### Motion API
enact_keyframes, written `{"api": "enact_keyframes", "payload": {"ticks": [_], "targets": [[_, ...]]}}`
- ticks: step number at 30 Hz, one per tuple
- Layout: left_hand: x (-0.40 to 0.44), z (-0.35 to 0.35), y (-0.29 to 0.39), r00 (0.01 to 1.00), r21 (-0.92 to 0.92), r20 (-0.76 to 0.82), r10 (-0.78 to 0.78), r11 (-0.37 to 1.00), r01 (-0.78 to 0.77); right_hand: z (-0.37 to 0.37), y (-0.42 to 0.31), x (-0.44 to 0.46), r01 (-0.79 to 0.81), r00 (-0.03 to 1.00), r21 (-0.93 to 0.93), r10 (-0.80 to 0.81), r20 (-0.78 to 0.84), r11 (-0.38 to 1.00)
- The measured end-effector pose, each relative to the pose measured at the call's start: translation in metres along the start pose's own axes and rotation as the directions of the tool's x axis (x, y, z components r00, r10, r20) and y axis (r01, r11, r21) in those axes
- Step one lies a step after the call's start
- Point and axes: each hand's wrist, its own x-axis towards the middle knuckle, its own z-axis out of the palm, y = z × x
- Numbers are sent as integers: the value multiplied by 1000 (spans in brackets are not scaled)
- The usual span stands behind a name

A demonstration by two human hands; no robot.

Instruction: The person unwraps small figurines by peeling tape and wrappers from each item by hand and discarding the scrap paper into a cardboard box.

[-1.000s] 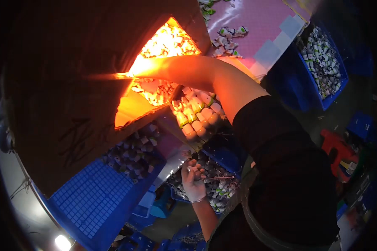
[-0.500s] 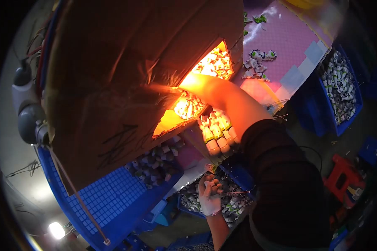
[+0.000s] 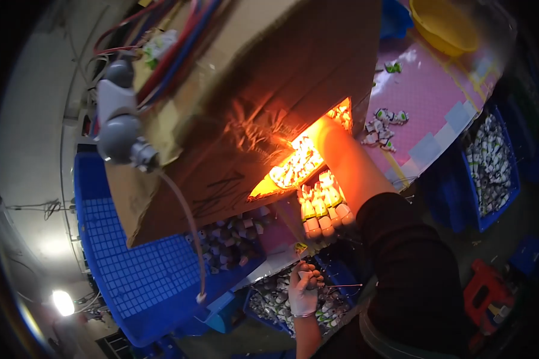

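My right forearm (image 3: 353,164) leaves a dark sleeve and reaches through a cut opening in a cardboard box (image 3: 221,173). Bright orange light fills the opening, and my right hand is hidden inside. Small white toy parts (image 3: 302,161) lie in a heap in the glow. Just outside the opening stand rows of white figure pieces with green bands (image 3: 320,206). Lower down, my left hand (image 3: 304,293), in a white covering with bare fingertips, is closed with curled fingers. Whatever it holds is too small to make out. Beneath it is a blue bin (image 3: 341,272) of similar parts.
A blue mesh-bottomed tray (image 3: 144,263) with grey and white pieces is at left. White-green figures (image 3: 386,128) lie on the pink table (image 3: 422,96), near a yellow bowl (image 3: 443,27). Another full blue bin (image 3: 515,185) and a red stool (image 3: 488,293) stand right. A hose (image 3: 185,215) hangs in front.
The view has shifted, so the box and table appear lower and further right, with more of the box's top and hose showing. My right arm remains in the opening; my left hand stays closed.
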Motion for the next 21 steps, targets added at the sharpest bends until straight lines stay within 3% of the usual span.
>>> {"api": "enact_keyframes", "payload": {"ticks": [3,4,6,8,9,10,11,12,13,14,15,16,17,18,21], "targets": [[4,7,2,994,-19,105,8,1000,-6,-16,3,-17,53,998,-24,-52,47,998],[4,18,5,996,60,76,44,997,-49,-28,2,-19,72,996,-32,-70,56,997],[3,34,12,994,46,97,51,997,-55,-50,-3,-27,127,991,-53,-125,40,991],[4,47,19,983,19,176,50,998,-54,-79,-5,-55,208,975,-27,-210,-78,978],[3,52,21,974,8,222,48,999,-51,-92,-4,-86,243,963,79,-230,-141,967],[4,58,20,978,20,203,45,999,-50,-115,-4,-132,189,981,331,-162,-109,924],[5,64,21,980,25,198,32,999,-38,-143,-7,-172,121,990,589,-140,-14,799],[9,67,18,972,13,228,50,998,-54,-113,9,-202,-18,973,797,-173,153,604],[13,67,13,963,4,261,66,998,-70,-154,-4,-240,-262,913,835,-155,376,483],[12,72,15,955,14,293,42,999,-48,-157,0,-266,-357,866,836,-187,463,418],[9,76,18,945,26,327,18,999,-28,-167,-4,-283,-557,768,791,-205,607,252],[8,81,18,942,38,335,15,999,-30,-177,-6,-296,-633,723,757,-222,654,166],[6,85,20,939,24,342,18,999,-28,-186,-7,-303,-697,678,713,-250,691,82],[3,86,22,920,58,392,-14,998,-9,-193,-11,-309,-695,676,713,-249,693,97],[-5,86,24,897,117,439,-59,993,8,-206,-16,-315,-630,738,774,-263,622,63]]}}
